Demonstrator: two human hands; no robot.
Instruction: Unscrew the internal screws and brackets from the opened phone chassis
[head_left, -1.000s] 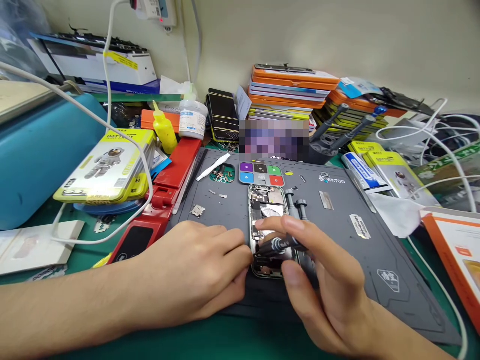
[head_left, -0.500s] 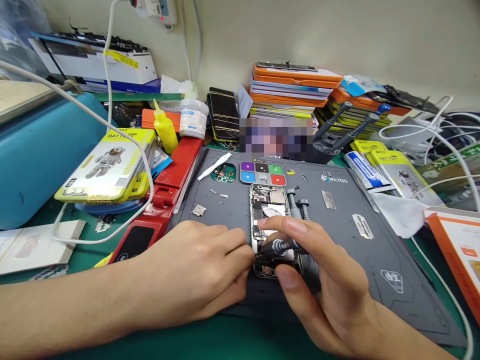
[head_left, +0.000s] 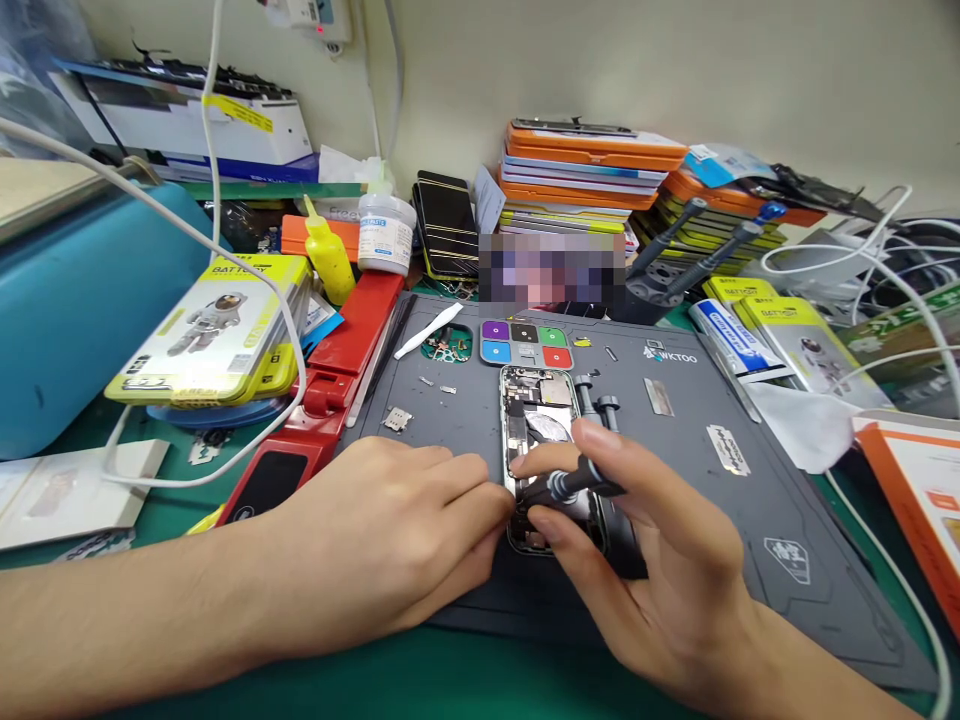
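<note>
An opened phone lies on the dark grey mat with its inner parts bare. My left hand rests at the phone's left edge, its fingers curled tightly; whatever they pinch is hidden. In my right hand is a dark screwdriver with light rings, held between thumb and fingers. It slants across the lower half of the phone, its narrow end toward the left edge, close to my left fingertips. My right index or middle fingertip reaches down over the phone's inside. Two more screwdrivers lie along the phone's right side.
A colored screw tray sits beyond the phone. White pry tool, SIM tray-like metal piece and blades lie on the mat. Battery boxes and a red clamp-like tool flank the left; a screwdriver stand is behind.
My right thumb has moved left and up onto the screwdriver, and my right index finger has lifted. The screwdriver's rear end has tipped up slightly. My left hand has hardly moved.
</note>
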